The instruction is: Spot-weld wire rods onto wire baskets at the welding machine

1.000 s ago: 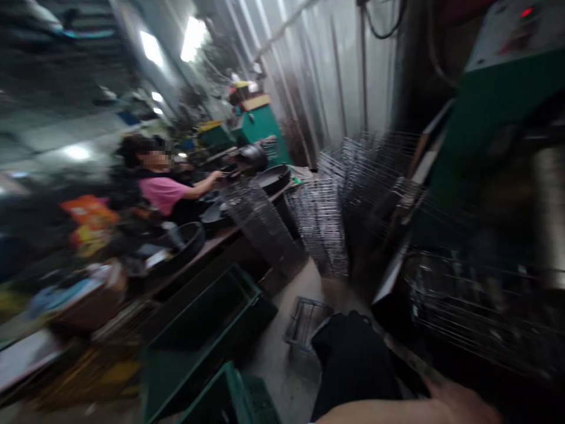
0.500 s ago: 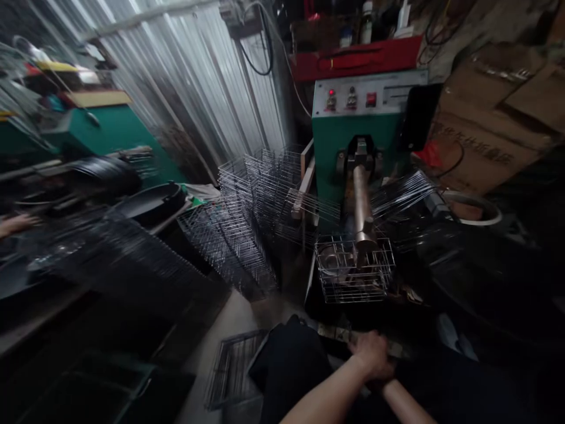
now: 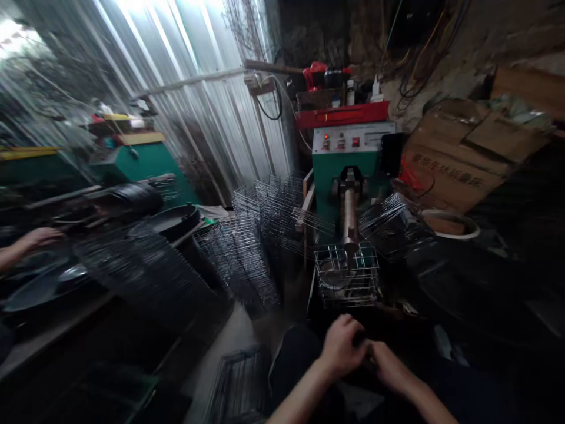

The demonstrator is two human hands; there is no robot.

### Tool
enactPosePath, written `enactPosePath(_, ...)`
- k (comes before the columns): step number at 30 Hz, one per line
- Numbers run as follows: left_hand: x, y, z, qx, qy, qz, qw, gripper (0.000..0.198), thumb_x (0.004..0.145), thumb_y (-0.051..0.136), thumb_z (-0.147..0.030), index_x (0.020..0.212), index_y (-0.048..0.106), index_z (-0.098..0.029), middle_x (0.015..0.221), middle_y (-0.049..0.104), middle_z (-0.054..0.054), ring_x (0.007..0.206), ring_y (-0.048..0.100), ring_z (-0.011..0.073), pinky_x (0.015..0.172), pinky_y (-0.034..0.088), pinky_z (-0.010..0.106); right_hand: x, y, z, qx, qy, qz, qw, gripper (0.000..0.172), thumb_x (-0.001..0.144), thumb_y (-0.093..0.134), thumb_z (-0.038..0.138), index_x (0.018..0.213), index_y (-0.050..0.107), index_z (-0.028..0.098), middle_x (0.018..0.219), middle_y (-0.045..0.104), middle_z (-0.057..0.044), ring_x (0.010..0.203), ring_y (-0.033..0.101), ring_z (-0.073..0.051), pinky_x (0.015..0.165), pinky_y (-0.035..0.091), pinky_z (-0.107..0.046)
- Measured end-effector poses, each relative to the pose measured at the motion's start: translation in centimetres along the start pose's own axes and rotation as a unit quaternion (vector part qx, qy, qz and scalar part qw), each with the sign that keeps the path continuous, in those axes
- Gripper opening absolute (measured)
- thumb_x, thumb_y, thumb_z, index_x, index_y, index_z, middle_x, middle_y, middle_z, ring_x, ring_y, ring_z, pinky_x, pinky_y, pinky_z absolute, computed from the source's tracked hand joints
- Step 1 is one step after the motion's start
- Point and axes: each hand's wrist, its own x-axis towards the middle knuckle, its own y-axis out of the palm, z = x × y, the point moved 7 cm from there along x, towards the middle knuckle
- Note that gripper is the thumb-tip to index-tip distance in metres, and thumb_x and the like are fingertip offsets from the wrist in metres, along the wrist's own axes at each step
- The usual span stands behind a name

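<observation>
My left hand is over my lap, fingers curled inward. My right hand meets it from the right, also curled; whether anything lies between them is hidden in shadow. Just beyond the hands a wire basket hangs around the lower end of a copper-coloured rod. That rod sticks out of a green machine with a panel of switches and a lit red lamp. Both hands are apart from the basket.
Stacked wire grids stand left of the machine. Thin metal rods, a white bucket and a cardboard box lie right. Another wire frame sits low by my leg. Another person's hand shows at far left.
The view has tilted up, showing more wall above the machine. My hands, overlapped before with the left on top, now sit side by side with fingers meeting.
</observation>
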Motion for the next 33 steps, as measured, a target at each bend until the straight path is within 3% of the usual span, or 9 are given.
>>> enactPosePath(4,1.8,-14.1,1.7,-0.033,0.025,-0.222,0.974,0.014,0.09,0.058,-0.032,0.092,0.067,-0.021,0.092,0.068,0.007,0.088,0.062,0.0205,0.082,0.05,0.034,2.8,-11.2,3.5,-0.154,-0.033,-0.115,0.981,0.032,0.099,0.046,0.038,0.11,0.07,0.021,0.11,0.072,-0.011,0.101,0.067,-0.03,0.09,0.051,-0.041)
enactPosePath(6,4.5,-18.3,3.3,-0.031,0.014,-0.243,0.969,0.017,0.09,0.06,-0.034,0.095,0.069,-0.021,0.094,0.069,0.007,0.086,0.063,0.0201,0.082,0.049,0.033,5.9,-16.9,6.3,-0.221,-0.046,-0.176,0.958,0.032,0.099,0.044,0.036,0.11,0.07,0.021,0.11,0.072,-0.01,0.1,0.068,-0.028,0.09,0.051,-0.037)
enactPosePath(8,7.7,-20.0,5.1,-0.052,0.006,-0.224,0.973,0.017,0.088,0.063,-0.033,0.094,0.072,-0.02,0.095,0.071,0.007,0.087,0.065,0.0207,0.085,0.049,0.034,10.0,-20.1,8.4,-0.304,-0.036,-0.166,0.937,0.031,0.098,0.046,0.032,0.11,0.07,0.018,0.111,0.071,-0.012,0.102,0.067,-0.028,0.091,0.049,-0.036)
enactPosePath(13,13.5,-18.8,9.8,-0.118,-0.008,-0.173,0.978,0.028,0.087,0.061,-0.038,0.098,0.075,-0.016,0.093,0.074,0.009,0.086,0.067,0.0224,0.082,0.051,0.034,19.0,-21.0,8.3,-0.364,-0.009,-0.047,0.93,0.02,0.09,0.057,0.022,0.097,0.076,0.017,0.098,0.073,-0.012,0.093,0.068,-0.027,0.082,0.049,-0.031)
enactPosePath(19,16.1,-15.2,13.4,-0.242,-0.015,-0.037,0.969,0.051,0.087,0.055,-0.058,0.099,0.075,-0.012,0.076,0.071,0.004,0.061,0.058,0.0142,0.057,0.047,0.024,22.5,-20.6,4.9,-0.32,0.018,0.051,0.946,0.015,0.084,0.062,0.022,0.081,0.077,0.022,0.076,0.074,-0.002,0.076,0.069,-0.022,0.068,0.048,-0.025)
enactPosePath(21,17.0,-14.7,13.8,-0.259,-0.021,-0.042,0.965,0.047,0.086,0.058,-0.056,0.09,0.075,-0.012,0.071,0.069,0.002,0.061,0.056,0.0135,0.058,0.046,0.023,23.4,-20.8,4.1,-0.299,0.023,0.066,0.952,0.013,0.082,0.064,0.025,0.078,0.076,0.022,0.072,0.072,-0.001,0.073,0.068,-0.022,0.066,0.047,-0.025)
enactPosePath(24,18.1,-15.4,14.2,-0.222,-0.06,-0.123,0.965,0.035,0.085,0.06,-0.045,0.085,0.075,-0.013,0.076,0.072,0.004,0.071,0.062,0.017,0.068,0.049,0.026,25.1,-21.4,2.7,-0.263,0.032,0.066,0.962,0.014,0.078,0.066,0.03,0.076,0.075,0.02,0.07,0.071,-0.002,0.073,0.066,-0.023,0.065,0.047,-0.026)
enactPosePath(29,13.5,-18.3,12.4,-0.209,-0.053,-0.179,0.96,0.05,0.09,0.056,-0.041,0.134,0.058,-0.017,0.111,0.074,0.008,0.1,0.068,0.0206,0.091,0.051,0.031,24.7,-22.5,-0.5,-0.183,0.072,0.082,0.977,0.035,0.078,0.062,0.052,0.077,0.071,0.018,0.068,0.067,-0.003,0.063,0.061,-0.02,0.059,0.045,-0.028)
enactPosePath(33,4.9,-18.3,11.4,-0.155,-0.094,-0.211,0.96,0.041,0.088,0.061,-0.043,0.121,0.066,-0.018,0.103,0.075,0.007,0.091,0.07,0.0201,0.083,0.054,0.03,21.5,-22.8,-2.1,-0.072,0.121,0.074,0.987,0.053,0.074,0.063,0.068,0.084,0.07,0.017,0.067,0.062,-0.003,0.058,0.054,-0.017,0.056,0.043,-0.029)
